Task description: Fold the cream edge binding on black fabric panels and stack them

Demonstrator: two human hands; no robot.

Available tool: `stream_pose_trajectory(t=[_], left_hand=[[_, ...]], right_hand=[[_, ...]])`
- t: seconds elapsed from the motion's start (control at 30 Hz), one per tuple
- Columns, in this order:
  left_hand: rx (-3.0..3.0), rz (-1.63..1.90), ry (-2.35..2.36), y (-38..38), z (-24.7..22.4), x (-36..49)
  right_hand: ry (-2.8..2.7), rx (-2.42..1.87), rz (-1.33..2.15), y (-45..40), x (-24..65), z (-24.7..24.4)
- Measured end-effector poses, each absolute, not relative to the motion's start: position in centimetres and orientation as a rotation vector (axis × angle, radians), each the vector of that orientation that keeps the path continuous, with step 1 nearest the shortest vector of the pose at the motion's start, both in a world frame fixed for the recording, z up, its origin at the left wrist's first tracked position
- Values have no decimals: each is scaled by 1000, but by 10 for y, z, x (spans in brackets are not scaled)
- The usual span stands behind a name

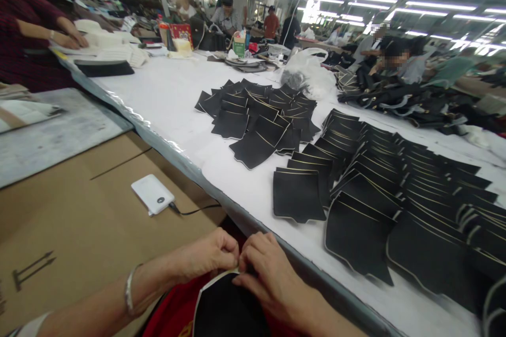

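A black panel with a pale edge (227, 308) lies over red cloth at the bottom centre, close to my body. My left hand (215, 251), with a bracelet on its wrist, is closed in a pinch at the panel's top edge. Right beside it, my right hand (264, 268) grips the same edge, its thumb on the black face and its fingers curled. The fingertips of both hands nearly touch. What the left fingertips pinch is too small to make out.
Rows of black panels (359, 226) and a looser pile (256, 139) cover much of the white table (158, 89). A white power bank (153, 194) with a cable rests on cardboard (98, 226) at left. A plastic bag (306, 71) stands behind. Another person's hands (71, 37) work at upper left.
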State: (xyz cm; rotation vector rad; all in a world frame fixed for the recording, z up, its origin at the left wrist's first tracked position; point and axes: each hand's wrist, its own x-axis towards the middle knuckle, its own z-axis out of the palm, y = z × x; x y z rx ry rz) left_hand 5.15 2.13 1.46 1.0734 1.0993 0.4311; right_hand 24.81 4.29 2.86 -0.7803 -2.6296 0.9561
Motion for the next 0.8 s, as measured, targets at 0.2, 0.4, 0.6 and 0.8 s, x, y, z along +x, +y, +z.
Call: stream_pose_trajectory(t=[0.2,0.4,0.6,0.8], left_hand=[[1315,345,1127,29,16,47],[1441,338,1171,32,-2,45],[1406,389,989,30,-8,44],[1285,432,1095,8,7,24]], right_hand=[[-2590,-755,1123,45,248,33],[-2597,-529,1063,25,255,32],[-2261,-675,1453,31,261,33],[-2290,-858,1405,29,266,16]])
